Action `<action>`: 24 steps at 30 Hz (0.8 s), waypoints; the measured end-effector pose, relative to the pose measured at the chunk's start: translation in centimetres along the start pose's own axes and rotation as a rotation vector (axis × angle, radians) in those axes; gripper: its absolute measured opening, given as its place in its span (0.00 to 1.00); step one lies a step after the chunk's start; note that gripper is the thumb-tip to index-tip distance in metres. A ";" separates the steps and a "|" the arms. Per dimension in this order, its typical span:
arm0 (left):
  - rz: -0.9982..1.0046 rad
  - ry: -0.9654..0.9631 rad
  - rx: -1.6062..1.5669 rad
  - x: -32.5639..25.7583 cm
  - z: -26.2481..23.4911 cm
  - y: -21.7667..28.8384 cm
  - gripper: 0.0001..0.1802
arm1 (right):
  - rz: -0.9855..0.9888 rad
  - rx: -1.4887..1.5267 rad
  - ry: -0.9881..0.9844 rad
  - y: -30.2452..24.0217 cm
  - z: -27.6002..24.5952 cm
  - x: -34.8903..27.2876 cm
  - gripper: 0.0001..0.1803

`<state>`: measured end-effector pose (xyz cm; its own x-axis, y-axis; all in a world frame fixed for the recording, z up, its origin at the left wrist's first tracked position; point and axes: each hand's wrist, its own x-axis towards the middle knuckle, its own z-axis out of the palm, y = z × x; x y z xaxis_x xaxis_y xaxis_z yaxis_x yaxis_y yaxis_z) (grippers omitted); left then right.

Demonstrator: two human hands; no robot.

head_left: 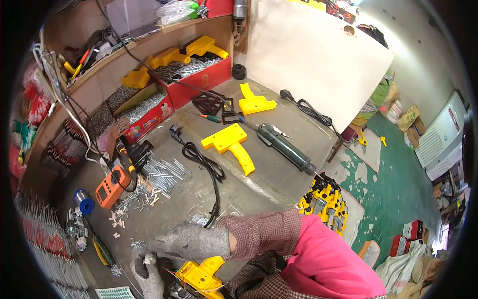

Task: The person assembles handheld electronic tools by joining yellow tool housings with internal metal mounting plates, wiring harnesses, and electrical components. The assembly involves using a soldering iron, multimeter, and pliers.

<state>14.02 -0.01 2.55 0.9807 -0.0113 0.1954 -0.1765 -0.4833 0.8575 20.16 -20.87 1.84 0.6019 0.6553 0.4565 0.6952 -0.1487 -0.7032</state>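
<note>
My right hand (172,244), in a grey knitted glove, reaches in from the right and bends its fingers down to the left. Below it my left hand (148,279), gloved in grey with a dark patch, has its fingers curled up towards the right fingertips. The two hands meet, closed; whatever lies between them is too small or hidden to make out. Beside the fingertips is a small pile of screws (138,243). Just under my right forearm lies a yellow tool housing half (201,274) with thin wires and parts by it.
Another yellow housing (229,144), a black power cord (201,162) and a green electric screwdriver (285,147) lie farther back. An orange multimeter (110,188), metal rods (167,172) and a solder spool (84,203) sit left. Red boxes (196,82) of metal parts line the back.
</note>
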 end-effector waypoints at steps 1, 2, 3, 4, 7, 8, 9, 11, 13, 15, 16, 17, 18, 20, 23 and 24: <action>-0.120 0.001 -0.133 -0.2 -0.1 0.3 0.20 | 0.006 -0.006 0.011 -0.2 -0.1 0.2 0.14; -0.242 0.004 -0.263 -0.3 -0.1 0.4 0.20 | -0.012 -0.112 -0.036 -0.4 -0.2 0.5 0.14; -0.234 0.054 -0.278 -0.3 0.3 0.4 0.17 | -0.027 -0.218 -0.082 -0.6 -0.4 0.7 0.14; -0.229 0.042 -0.275 -0.2 0.1 0.6 0.17 | -0.021 -0.221 -0.070 -0.7 -0.7 0.6 0.14; -0.261 -0.012 -0.282 0.2 0.2 3.1 0.21 | -0.157 -0.023 0.048 -1.0 -1.4 0.3 0.10; -0.251 -0.031 -0.273 0.2 0.4 3.8 0.21 | -0.152 -0.030 0.070 -0.6 -0.8 0.3 0.10; -0.244 -0.013 -0.264 0.2 0.8 4.6 0.21 | -0.124 -0.060 0.035 -0.1 -0.4 0.3 0.09; -0.239 0.003 -0.275 0.3 1.0 4.6 0.21 | -0.073 -0.155 -0.027 -0.1 -0.7 0.3 0.10; -0.218 -0.009 -0.244 0.0 1.1 4.1 0.20 | -0.063 -0.203 -0.075 -0.1 -1.1 0.2 0.09; -0.206 0.053 -0.152 -0.4 1.5 5.2 0.20 | -0.026 -0.232 -0.177 0.0 -1.0 0.5 0.10; -0.203 0.042 -0.150 -0.3 1.5 4.9 0.20 | -0.019 -0.233 -0.168 0.1 -1.0 0.4 0.10; -0.209 0.031 -0.149 -0.3 1.3 4.4 0.20 | -0.037 -0.215 -0.154 0.1 -1.2 0.2 0.10; -0.217 0.022 -0.148 -0.4 1.2 4.1 0.20 | -0.055 -0.197 -0.141 0.1 -1.2 0.1 0.10; -0.218 0.022 -0.150 -0.5 1.3 3.8 0.19 | -0.049 -0.188 -0.083 0.6 -0.3 0.1 0.10; -0.283 0.051 -0.207 -0.6 1.4 4.3 0.18 | -0.021 -0.182 -0.049 0.7 0.1 0.2 0.10; -0.276 0.044 -0.176 -0.6 1.3 4.6 0.18 | 0.000 -0.185 -0.070 0.5 0.0 0.3 0.10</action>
<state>12.75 -3.36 5.79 0.9896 0.1386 -0.0385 0.0794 -0.3039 0.9494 20.72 -20.73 1.63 0.5779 0.7039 0.4130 0.7594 -0.2784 -0.5881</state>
